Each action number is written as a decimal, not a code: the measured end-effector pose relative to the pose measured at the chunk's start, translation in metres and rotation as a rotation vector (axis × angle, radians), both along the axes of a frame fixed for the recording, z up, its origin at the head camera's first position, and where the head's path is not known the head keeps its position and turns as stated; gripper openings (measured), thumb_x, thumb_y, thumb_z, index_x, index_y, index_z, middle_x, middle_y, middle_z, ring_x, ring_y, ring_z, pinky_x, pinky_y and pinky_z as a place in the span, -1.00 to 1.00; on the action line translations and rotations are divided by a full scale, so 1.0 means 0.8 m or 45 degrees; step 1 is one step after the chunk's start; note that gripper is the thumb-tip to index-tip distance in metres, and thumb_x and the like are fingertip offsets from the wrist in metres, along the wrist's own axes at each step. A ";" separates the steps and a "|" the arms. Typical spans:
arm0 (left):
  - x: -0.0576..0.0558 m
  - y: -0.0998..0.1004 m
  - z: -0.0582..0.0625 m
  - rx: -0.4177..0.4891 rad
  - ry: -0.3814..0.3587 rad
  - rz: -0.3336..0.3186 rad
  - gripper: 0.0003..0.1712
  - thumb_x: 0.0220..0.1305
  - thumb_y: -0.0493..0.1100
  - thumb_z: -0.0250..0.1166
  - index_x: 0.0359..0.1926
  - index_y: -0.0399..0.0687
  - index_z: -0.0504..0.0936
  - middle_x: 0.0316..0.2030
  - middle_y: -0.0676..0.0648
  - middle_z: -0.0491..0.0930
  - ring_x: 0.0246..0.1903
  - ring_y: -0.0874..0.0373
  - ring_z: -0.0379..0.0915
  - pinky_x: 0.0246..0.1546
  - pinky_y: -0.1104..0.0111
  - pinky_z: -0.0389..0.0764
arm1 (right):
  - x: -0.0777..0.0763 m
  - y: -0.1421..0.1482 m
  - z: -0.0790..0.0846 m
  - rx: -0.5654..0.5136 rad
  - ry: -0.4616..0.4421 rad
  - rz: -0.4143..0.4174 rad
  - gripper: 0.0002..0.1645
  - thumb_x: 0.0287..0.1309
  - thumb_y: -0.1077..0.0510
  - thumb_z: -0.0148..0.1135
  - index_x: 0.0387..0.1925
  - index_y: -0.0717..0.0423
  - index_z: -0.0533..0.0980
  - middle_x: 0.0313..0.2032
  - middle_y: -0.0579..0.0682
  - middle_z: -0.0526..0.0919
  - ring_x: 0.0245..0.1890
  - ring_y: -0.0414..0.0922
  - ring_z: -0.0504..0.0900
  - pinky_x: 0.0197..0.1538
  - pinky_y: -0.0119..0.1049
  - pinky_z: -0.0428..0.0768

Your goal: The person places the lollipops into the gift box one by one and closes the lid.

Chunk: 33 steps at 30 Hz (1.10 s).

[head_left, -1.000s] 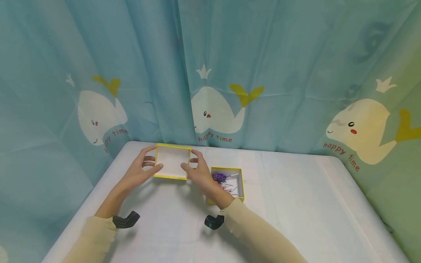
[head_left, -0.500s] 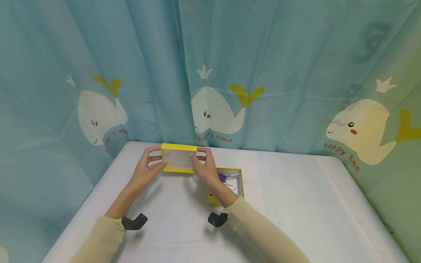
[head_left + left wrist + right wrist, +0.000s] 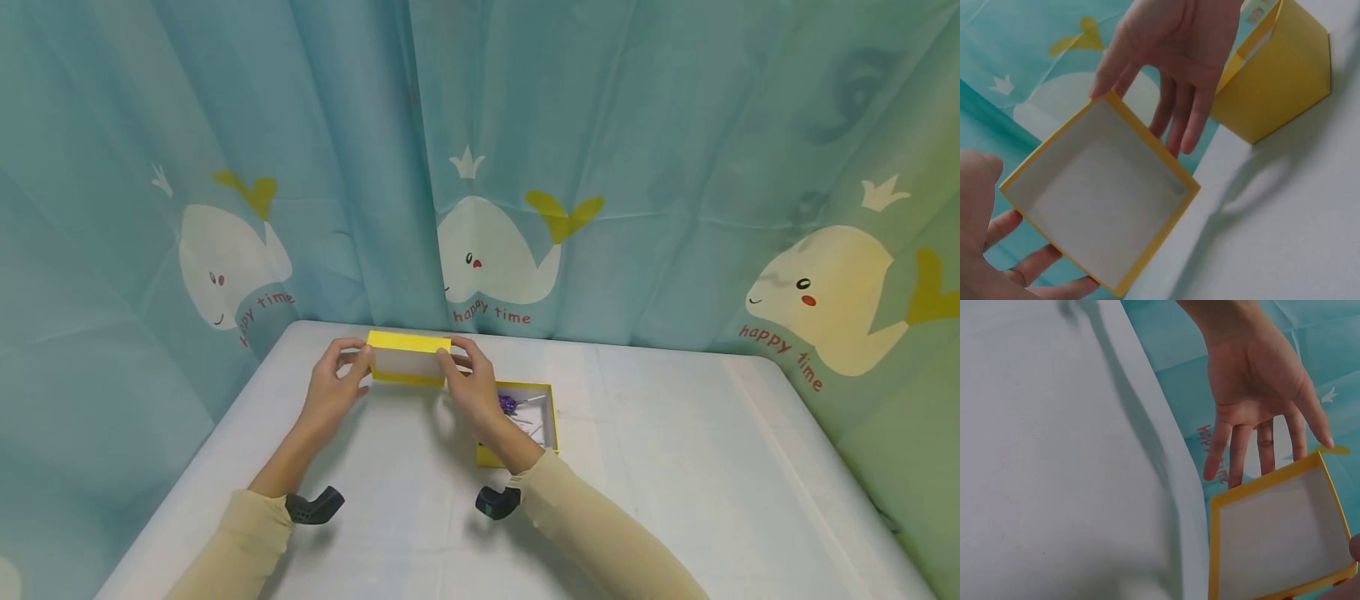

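Note:
Both hands hold a shallow yellow box lid (image 3: 408, 363) in the air above the table, its white inside facing the person. My left hand (image 3: 328, 396) grips its left end, the thumb at the upper corner. At the opposite end, my right hand (image 3: 474, 393) pinches it between thumb and fingers. The left wrist view shows the lid's bare white inside (image 3: 1097, 194). Right of the lid stands an open yellow box (image 3: 555, 417), partly hidden behind the right wrist. Inside lie a purple-wrapped piece (image 3: 507, 405), apparently a lollipop, and several white sticks.
A white-covered table (image 3: 675, 467) lies under the hands, with its far edge close behind the lid. Blue curtains (image 3: 337, 108) with printed whales hang behind it and at the sides. Dark wrist cameras (image 3: 315, 506) sit on both wrists.
The lid has moved slightly right and tipped, so more of its yellow upper side shows and less of its inside. My left thumb has shifted up to the corner.

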<state>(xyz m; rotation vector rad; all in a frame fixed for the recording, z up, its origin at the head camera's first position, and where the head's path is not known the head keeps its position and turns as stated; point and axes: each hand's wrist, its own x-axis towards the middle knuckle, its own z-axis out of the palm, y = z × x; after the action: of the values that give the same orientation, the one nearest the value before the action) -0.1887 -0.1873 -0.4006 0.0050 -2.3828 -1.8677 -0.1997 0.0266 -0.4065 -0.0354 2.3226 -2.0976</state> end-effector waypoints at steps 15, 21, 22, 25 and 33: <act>0.003 0.005 0.002 0.166 -0.048 0.046 -0.42 0.38 0.11 0.19 0.20 -0.18 0.32 0.11 -0.22 0.36 0.17 -0.29 0.41 -0.01 -0.10 0.61 | 0.003 0.008 0.001 -0.018 0.105 0.097 -0.60 0.32 -0.04 0.22 0.16 -0.20 0.50 0.16 0.02 0.51 0.03 0.06 0.59 0.05 -0.05 0.63; 0.005 0.003 -0.005 0.218 0.012 0.006 -0.42 0.40 0.04 0.19 0.28 -0.18 0.32 0.13 -0.18 0.36 0.16 -0.24 0.42 -0.06 0.02 0.66 | 0.000 0.014 -0.001 -0.008 0.109 0.141 -0.60 0.27 -0.10 0.27 0.13 -0.26 0.52 0.18 -0.05 0.49 0.07 0.05 0.59 0.06 -0.11 0.62; 0.005 0.002 -0.006 0.222 0.027 -0.010 -0.43 0.41 0.02 0.19 0.28 -0.18 0.32 0.15 -0.18 0.35 0.16 -0.22 0.42 -0.06 0.03 0.66 | 0.000 0.016 0.000 -0.012 0.102 0.145 -0.59 0.26 -0.11 0.27 0.12 -0.23 0.53 0.17 -0.05 0.49 0.06 0.04 0.59 0.05 -0.13 0.63; 0.005 0.000 -0.009 0.232 0.060 -0.076 -0.47 0.42 -0.02 0.18 0.28 -0.17 0.35 0.22 -0.16 0.31 0.16 -0.09 0.41 -0.04 0.05 0.65 | 0.000 0.023 0.004 -0.025 0.077 0.157 -0.61 0.25 -0.12 0.27 0.09 -0.20 0.55 0.14 -0.10 0.51 0.05 -0.05 0.60 0.06 -0.17 0.63; 0.007 -0.008 -0.011 0.362 0.064 -0.356 -0.43 0.40 -0.24 0.19 0.34 -0.27 0.25 0.30 -0.25 0.26 0.12 0.06 0.40 0.09 0.04 0.57 | -0.006 0.049 0.004 -0.133 0.148 0.313 -0.56 0.27 0.04 0.28 0.15 0.07 0.50 0.17 -0.01 0.52 0.18 -0.04 0.52 0.17 -0.24 0.58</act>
<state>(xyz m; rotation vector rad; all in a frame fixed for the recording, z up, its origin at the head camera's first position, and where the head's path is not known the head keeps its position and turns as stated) -0.1828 -0.1936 -0.4094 -0.3631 -2.1559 -2.2841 -0.2046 0.0655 -0.4036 -0.4318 2.1341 -2.1396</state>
